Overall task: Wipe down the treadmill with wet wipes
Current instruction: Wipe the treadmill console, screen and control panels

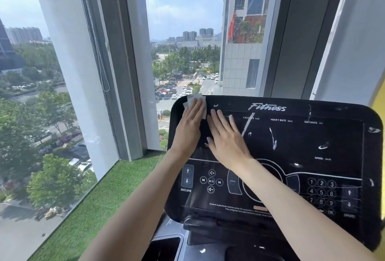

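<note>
The treadmill's black console (302,139) fills the right half of the view, with white labels, a number pad and arrow buttons. A white wet wipe (196,99) lies flat on the console's upper left corner. My left hand (190,123) presses on the wipe with straight fingers, so only the wipe's top and right edges show. My right hand (226,137) lies flat on the screen just to the right of it, fingers straight and pointing up-left, touching the glass and holding nothing.
Tall windows (181,31) stand right behind the console, with a bead cord (100,58) hanging at the left frame. A strip of green artificial turf (100,202) runs along the floor to the left. A grey tray (166,246) sits below the console.
</note>
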Motion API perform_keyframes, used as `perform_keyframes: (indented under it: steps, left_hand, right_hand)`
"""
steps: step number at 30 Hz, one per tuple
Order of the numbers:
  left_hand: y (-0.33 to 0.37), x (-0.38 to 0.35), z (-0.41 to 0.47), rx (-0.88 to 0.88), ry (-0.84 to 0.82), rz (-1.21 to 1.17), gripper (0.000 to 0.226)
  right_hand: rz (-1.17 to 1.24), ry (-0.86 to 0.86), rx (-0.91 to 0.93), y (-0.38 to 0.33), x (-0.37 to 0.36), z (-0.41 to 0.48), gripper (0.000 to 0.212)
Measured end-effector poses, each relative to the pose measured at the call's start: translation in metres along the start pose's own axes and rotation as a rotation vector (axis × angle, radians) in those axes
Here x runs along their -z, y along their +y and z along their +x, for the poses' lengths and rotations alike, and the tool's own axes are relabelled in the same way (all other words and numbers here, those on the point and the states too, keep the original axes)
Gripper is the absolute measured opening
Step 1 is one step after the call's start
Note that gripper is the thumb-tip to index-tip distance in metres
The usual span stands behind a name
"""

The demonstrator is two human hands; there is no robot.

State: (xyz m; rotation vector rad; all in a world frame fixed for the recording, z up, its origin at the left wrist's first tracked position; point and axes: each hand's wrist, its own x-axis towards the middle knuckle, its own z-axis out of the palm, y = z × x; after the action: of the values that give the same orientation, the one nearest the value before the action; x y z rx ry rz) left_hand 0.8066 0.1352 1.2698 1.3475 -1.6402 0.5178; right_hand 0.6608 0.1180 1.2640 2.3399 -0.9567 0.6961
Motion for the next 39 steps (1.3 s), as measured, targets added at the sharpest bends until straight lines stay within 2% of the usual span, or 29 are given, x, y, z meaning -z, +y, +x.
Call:
perform_keyframes:
  steps: [3, 4, 7, 9, 13, 14, 17, 18, 19, 21, 22, 23, 26, 27, 28, 30, 31, 32, 35, 36, 39]
  left_hand:
    - [0.001, -0.002, 0.004, 0.27, 0.133, -0.038, 0.071]
    - [0.012, -0.005, 0.005, 0.298, 0.133, -0.052, 0.07]
    - [0.026, -0.006, 0.007, 0.081, -0.021, -0.076, 0.065]
    - [0.015, -0.003, 0.008, 0.003, -0.059, -0.065, 0.068]
    - [0.031, -0.015, 0.007, 0.268, 0.059, -0.054, 0.074]
    - [0.043, -0.018, 0.007, 0.221, 0.024, -0.063, 0.073]
    - [0.05, -0.022, 0.006, -0.142, -0.144, -0.074, 0.07]
    - [0.042, -0.022, 0.007, -0.147, -0.128, -0.053, 0.071]
    - [0.035, -0.021, 0.008, -0.048, -0.072, -0.033, 0.073]
    - [0.032, -0.023, 0.007, 0.266, 0.068, -0.038, 0.08]
    - [0.037, -0.025, 0.006, 0.323, 0.086, -0.05, 0.081]
    - [0.044, -0.025, 0.005, 0.266, 0.058, -0.051, 0.08]
    - [0.051, -0.024, 0.002, -0.163, -0.142, -0.027, 0.072]
    - [0.045, -0.022, 0.003, -0.211, -0.151, -0.01, 0.072]
    - [0.037, -0.023, 0.004, -0.154, -0.124, 0.003, 0.073]
    - [0.034, -0.024, 0.003, 0.156, 0.0, -0.023, 0.077]
    - [0.039, -0.025, 0.0, 0.217, 0.04, -0.03, 0.078]
    - [0.047, -0.026, -0.003, 0.171, 0.026, -0.021, 0.077]
    - [0.052, -0.025, -0.014, -0.179, -0.119, 0.039, 0.074]
    - [0.046, -0.022, -0.012, -0.164, -0.101, 0.044, 0.076]
    - [0.039, -0.021, -0.006, 0.232, 0.02, 0.019, 0.08]
  right_hand:
    - [0.096, 0.027, 0.039, 0.006, 0.004, 0.0, 0.053]
    - [0.162, 0.038, 0.046, 0.008, 0.007, 0.0, 0.049]
    - [0.295, 0.082, 0.031, 0.021, 0.016, -0.004, 0.043]
    - [0.232, 0.133, -0.021, 0.034, 0.021, -0.009, 0.044]
    - [0.052, 0.129, -0.212, 0.063, 0.029, -0.018, 0.057]
    - [0.028, 0.109, -0.243, 0.069, 0.029, -0.019, 0.059]
    - [-0.012, 0.051, -0.268, 0.082, 0.029, -0.021, 0.06]
    - [-0.032, 0.045, -0.257, 0.085, 0.028, -0.023, 0.06]
    - [-0.052, 0.043, -0.249, 0.086, 0.028, -0.024, 0.061]
    - [-0.07, 0.038, -0.241, 0.087, 0.027, -0.026, 0.061]
    - [-0.07, 0.038, -0.243, 0.087, 0.027, -0.026, 0.061]
    - [-0.068, 0.043, -0.245, 0.086, 0.027, -0.026, 0.06]
    - [-0.067, 0.051, -0.236, 0.086, 0.026, -0.026, 0.06]
    - [-0.068, 0.05, -0.23, 0.087, 0.026, -0.027, 0.061]
    - [-0.068, 0.05, -0.226, 0.088, 0.027, -0.028, 0.061]
    - [-0.067, 0.052, -0.221, 0.089, 0.027, -0.028, 0.061]
    - [-0.063, 0.054, -0.219, 0.089, 0.027, -0.028, 0.061]
    - [-0.061, 0.058, -0.218, 0.089, 0.026, -0.028, 0.061]
    - [-0.06, 0.062, -0.209, 0.091, 0.025, -0.029, 0.061]
    - [-0.057, 0.061, -0.206, 0.092, 0.025, -0.029, 0.062]
    - [-0.05, 0.066, -0.206, 0.091, 0.025, -0.029, 0.061]
